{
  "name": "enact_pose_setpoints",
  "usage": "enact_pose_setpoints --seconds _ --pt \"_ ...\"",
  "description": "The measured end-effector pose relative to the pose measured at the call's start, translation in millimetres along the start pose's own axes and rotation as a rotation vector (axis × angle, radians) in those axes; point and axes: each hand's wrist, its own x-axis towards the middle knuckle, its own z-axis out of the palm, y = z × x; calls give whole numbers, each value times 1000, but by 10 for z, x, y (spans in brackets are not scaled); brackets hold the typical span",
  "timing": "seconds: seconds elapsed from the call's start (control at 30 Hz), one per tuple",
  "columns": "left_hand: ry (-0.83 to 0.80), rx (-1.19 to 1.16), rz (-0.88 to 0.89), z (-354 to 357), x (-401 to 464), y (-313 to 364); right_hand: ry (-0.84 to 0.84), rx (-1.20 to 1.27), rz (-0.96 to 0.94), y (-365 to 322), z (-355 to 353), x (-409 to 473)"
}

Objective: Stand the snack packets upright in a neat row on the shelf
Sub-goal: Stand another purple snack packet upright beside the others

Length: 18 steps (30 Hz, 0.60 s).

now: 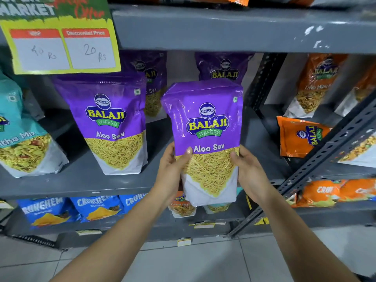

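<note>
Both hands [211, 171] grip purple packet [205, 127] upright.

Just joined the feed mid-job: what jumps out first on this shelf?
The purple Aloo Sev packet held upright at centre, left hand and right hand in a grip on its lower sides, in front of the grey shelf. A matching purple packet stands to its left, under a yellow price sign showing 20 Rs.

Shop: stocked shelf [223, 29], price card [63, 47]
</note>
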Motion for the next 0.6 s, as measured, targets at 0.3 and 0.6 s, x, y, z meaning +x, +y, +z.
enact_pose_setpoints --seconds 0.3,0.6 --pt "-93 154 358 744 612 770 204 -67 -342 -876 3 480" --pt "-138 314 216 681 1015 315 233 -213 -226 -742 -457 850"
